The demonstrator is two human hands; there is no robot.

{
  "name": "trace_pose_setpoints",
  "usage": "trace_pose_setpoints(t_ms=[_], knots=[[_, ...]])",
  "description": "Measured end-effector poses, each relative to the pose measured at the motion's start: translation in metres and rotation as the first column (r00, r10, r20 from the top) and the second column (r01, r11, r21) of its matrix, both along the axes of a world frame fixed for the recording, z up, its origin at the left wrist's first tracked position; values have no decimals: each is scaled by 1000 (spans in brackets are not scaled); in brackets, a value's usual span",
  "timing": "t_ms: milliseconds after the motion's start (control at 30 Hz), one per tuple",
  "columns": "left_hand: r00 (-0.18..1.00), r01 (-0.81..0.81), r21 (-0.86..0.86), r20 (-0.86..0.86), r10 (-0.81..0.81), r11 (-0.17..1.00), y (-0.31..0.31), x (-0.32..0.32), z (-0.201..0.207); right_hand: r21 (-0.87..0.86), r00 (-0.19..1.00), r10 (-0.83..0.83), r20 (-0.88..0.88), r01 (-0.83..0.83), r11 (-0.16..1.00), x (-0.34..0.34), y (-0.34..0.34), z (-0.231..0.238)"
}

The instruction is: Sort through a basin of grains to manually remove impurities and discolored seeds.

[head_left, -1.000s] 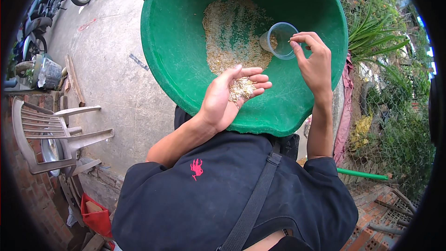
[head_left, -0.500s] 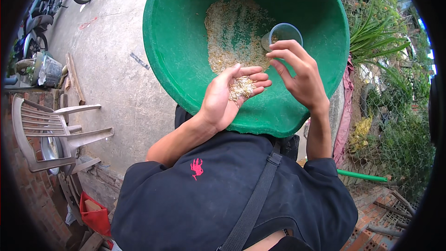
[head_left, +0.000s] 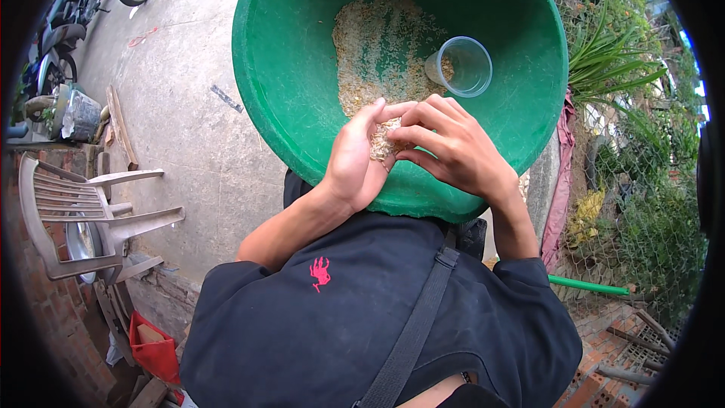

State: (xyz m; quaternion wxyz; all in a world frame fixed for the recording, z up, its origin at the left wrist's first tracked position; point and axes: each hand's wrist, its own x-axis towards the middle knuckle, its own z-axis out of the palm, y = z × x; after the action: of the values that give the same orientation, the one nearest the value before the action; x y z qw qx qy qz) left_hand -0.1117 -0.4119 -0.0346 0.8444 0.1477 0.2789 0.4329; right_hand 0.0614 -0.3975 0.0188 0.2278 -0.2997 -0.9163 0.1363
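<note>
My left hand [head_left: 350,157] is palm up and cupped, holding a small heap of pale and yellowish grain [head_left: 380,142]. Over that palm, my right hand [head_left: 462,145] bends its fingers down so their tips meet the heap. Whatever may be between those fingertips is hidden. Both hands are above the near side of a large green tub [head_left: 266,75]. More grain [head_left: 364,45] is spread across the tub's bottom. Beyond my right hand, a clear plastic cup [head_left: 474,66] lies tilted inside the tub, with some grain in it.
On the left are a plastic chair [head_left: 72,215], a red bag [head_left: 153,349] and a parked motorbike [head_left: 66,26] on the concrete floor [head_left: 189,136]. A wire fence [head_left: 642,181] with plants runs along the right. A green pole [head_left: 589,285] sticks out beside my right arm.
My right hand has left the cup and come down leftward onto the grain in my left palm. The left hand, tub and cup have stayed in nearly the same place.
</note>
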Motion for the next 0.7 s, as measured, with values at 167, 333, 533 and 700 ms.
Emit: trace_pose_setpoints(t_ms=[167,333,533,700], knots=[[999,-2,-12,-39,2,1000,-1,-1,5,23,1000,5,-18,-4,1000,-1,0,-5],[997,-26,-30,-70,24,999,-3,0,9,35,1000,-5,-22,6,999,-2,0,-7],[997,-24,-28,-79,22,999,-4,0,12,10,998,-15,-60,15,1000,0,0,-7],[997,-19,-35,-69,17,999,-4,1,10,-97,987,-22,-159,7,995,6,2,-9]])
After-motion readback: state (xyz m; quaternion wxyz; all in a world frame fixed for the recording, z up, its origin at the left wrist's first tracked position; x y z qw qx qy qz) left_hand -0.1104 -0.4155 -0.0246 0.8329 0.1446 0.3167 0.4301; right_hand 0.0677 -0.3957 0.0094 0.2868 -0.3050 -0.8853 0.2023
